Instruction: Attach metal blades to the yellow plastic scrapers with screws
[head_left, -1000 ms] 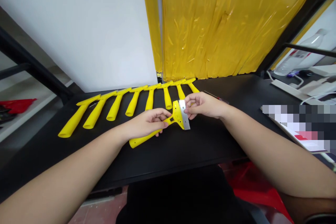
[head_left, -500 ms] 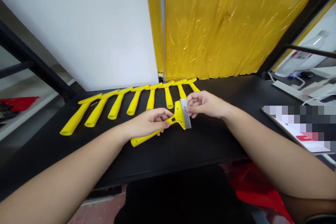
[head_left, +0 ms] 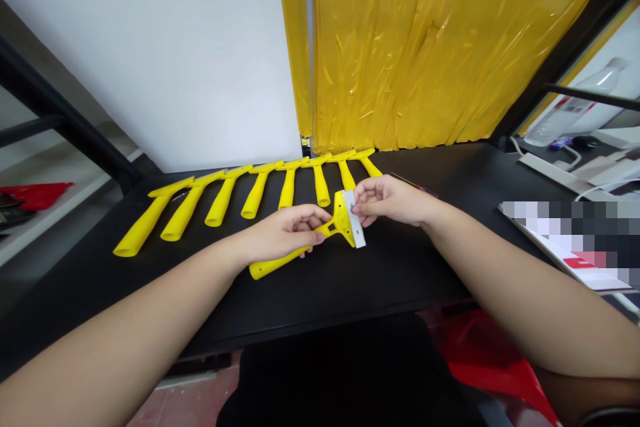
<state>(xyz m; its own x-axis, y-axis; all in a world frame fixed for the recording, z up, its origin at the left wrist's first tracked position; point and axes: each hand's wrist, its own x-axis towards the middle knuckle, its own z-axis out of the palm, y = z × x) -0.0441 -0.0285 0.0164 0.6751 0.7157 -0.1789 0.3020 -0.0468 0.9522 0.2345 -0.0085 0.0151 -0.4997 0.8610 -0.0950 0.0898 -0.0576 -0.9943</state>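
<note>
My left hand (head_left: 285, 232) is closed round the neck of a yellow scraper (head_left: 344, 221), whose hollow handle points back toward me on the left. Along the scraper's head lies a flat metal blade (head_left: 359, 235). My right hand (head_left: 386, 200) pinches the far part of that blade between thumb and fingers, which hide some of it. Behind both hands, several more yellow scrapers (head_left: 219, 202) lie in a slanting row, heads away from me. Whether the blade is fixed to the head I cannot tell.
Everything lies on a black tabletop (head_left: 360, 290). A white panel (head_left: 200, 53) and yellow film (head_left: 425, 47) stand behind it. A thin dark object (head_left: 406, 181) lies beyond my right wrist. On the right are a partly blurred-out flat item (head_left: 580, 263) and a plastic bottle (head_left: 575, 103).
The blade has tilted slightly, its near end shifting a little to the right, and its face looks brighter. Both hands keep nearly the same place and grip.
</note>
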